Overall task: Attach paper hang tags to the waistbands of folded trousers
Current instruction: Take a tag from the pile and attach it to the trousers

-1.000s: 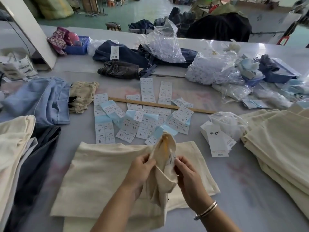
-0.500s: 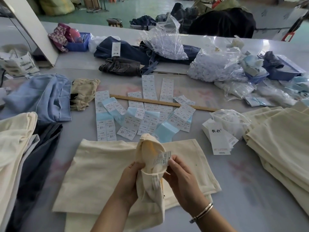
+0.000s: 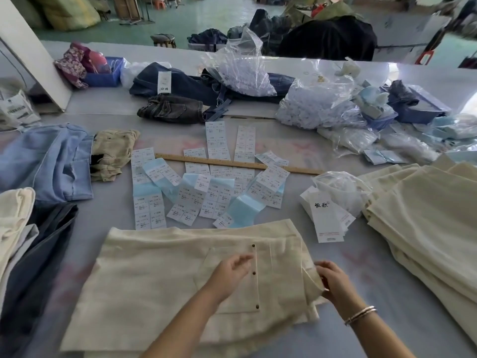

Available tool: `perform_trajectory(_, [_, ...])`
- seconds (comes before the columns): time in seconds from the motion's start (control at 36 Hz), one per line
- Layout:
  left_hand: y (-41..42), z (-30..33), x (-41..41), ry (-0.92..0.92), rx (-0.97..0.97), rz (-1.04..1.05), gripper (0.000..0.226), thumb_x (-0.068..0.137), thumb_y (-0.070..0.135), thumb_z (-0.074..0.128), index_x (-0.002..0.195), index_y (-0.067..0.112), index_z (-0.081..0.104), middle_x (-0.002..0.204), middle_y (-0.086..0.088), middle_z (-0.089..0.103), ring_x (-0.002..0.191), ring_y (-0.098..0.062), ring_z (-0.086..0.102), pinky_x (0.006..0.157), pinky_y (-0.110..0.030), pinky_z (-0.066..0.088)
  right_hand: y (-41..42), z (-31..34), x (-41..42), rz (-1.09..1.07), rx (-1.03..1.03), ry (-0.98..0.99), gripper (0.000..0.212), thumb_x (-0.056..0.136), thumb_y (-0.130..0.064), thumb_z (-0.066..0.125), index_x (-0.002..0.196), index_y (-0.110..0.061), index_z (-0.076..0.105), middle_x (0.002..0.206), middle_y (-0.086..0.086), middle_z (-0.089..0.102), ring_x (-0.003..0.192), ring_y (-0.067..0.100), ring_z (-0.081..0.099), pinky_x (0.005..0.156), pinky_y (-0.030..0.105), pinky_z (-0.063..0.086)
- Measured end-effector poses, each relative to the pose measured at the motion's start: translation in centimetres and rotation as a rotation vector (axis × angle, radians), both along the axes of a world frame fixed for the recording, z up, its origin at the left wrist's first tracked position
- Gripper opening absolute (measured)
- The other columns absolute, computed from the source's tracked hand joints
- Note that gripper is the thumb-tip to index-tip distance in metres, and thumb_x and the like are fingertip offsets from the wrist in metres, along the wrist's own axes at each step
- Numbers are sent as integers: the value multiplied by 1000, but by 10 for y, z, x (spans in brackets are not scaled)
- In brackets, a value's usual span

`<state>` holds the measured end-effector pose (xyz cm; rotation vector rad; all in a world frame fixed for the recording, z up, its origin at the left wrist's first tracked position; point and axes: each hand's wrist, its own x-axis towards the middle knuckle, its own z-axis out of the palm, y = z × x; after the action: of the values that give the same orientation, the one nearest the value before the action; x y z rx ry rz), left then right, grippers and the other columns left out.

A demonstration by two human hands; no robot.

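Pinching the trousers' (image 3: 160,275) waistband edge, the right hand (image 3: 334,281) curls its fingers while the left hand (image 3: 231,273) rests flat, fingers apart, on the pocket (image 3: 232,293).

Cream trousers (image 3: 160,275), white hang tags (image 3: 325,218), pale-blue-backed label sheets (image 3: 245,210).

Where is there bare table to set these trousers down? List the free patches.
Bare table shows between the cream trousers under your hands and the cream stack on the right. Another patch lies between the blue garment and the sticker sheets. The far side is crowded with plastic bags.
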<state>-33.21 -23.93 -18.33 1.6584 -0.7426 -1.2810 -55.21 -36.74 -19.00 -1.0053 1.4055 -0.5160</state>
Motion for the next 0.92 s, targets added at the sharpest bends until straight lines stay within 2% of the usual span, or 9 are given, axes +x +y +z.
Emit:
perform_trajectory(0.14, [-23, -36, 16, -897, 281, -444, 67, 90, 44, 54, 150, 38, 24, 162, 0, -2, 149, -22, -1, 118, -49, 8, -41, -10, -13, 160, -494, 558, 24, 87, 1, 53, 110, -1, 61, 100, 17, 63, 86, 30, 58, 77, 35, 45])
perform_trajectory(0.25, [-22, -62, 15, -962, 391, -597, 90, 84, 62, 54, 150, 45, -6, 151, 0, -42, 140, -27, -35, 109, -67, -8, -81, -9, -5, 536, -879, 886, 43, 83, -6, 63, 125, -9, 57, 129, 12, 54, 112, 33, 54, 94, 43, 45])
perform_trajectory(0.33, [-17, -71, 19, -952, 397, -598, 92, 84, 64, 53, 147, 50, -12, 145, 7, -48, 136, -20, -41, 106, -67, -15, -108, -10, -2, 815, -924, 1193, 58, 89, -33, 59, 142, -22, 37, 148, 1, 37, 136, 21, 35, 114, 37, 23])
perform_trajectory(0.5, [-16, -73, 22, -939, 400, -592, 91, 82, 64, 54, 146, 53, -11, 139, 12, -52, 130, -13, -44, 105, -63, -19, -137, -7, -9, 1067, -1030, 1376, 37, 95, -33, 52, 131, -25, 50, 135, -3, 52, 124, 19, 52, 111, 40, 28])
perform_trajectory(0.58, [-16, -75, 22, -935, 399, -588, 92, 82, 64, 54, 146, 54, -11, 139, 12, -52, 131, -13, -44, 105, -62, -21, -142, 4, -7, 1046, -1161, 1343, 22, 64, -12, 86, 77, -14, 68, 77, 6, 71, 68, 24, 71, 76, 39, 57])
perform_trajectory(0.64, [-16, -75, 22, -936, 394, -585, 92, 82, 64, 55, 146, 54, -10, 140, 12, -51, 133, -14, -43, 105, -62, -20, -144, 10, -8, 916, -1130, 1268, 26, 56, -5, 88, 60, -8, 62, 57, 11, 65, 49, 30, 65, 51, 35, 53])
perform_trajectory(0.72, [-16, -75, 21, -936, 381, -570, 92, 82, 64, 55, 146, 53, -9, 140, 12, -51, 134, -14, -42, 106, -62, -19, -147, 14, -6, 611, -982, 1150, 21, 88, -18, 64, 73, -3, 64, 69, 18, 67, 63, 37, 66, 51, 31, 39])
perform_trajectory(0.83, [-18, -66, 20, -859, 372, -538, 85, 85, 57, 56, 148, 52, 0, 147, 15, -42, 138, -13, -37, 108, -61, -17, -150, 22, 4, 189, -891, 780, 25, 90, -18, 60, 75, 1, 67, 69, 25, 65, 68, 40, 62, 59, 31, 31])
perform_trajectory(0.92, [-29, -45, 21, -674, 321, -273, 50, 91, 49, 56, 139, 46, 42, 160, 17, 3, 149, -11, -4, 116, -52, 1, -134, 40, 26, -8, -945, 591, 34, 88, -27, 55, 80, 3, 68, 71, 26, 66, 69, 36, 62, 64, 29, 32])
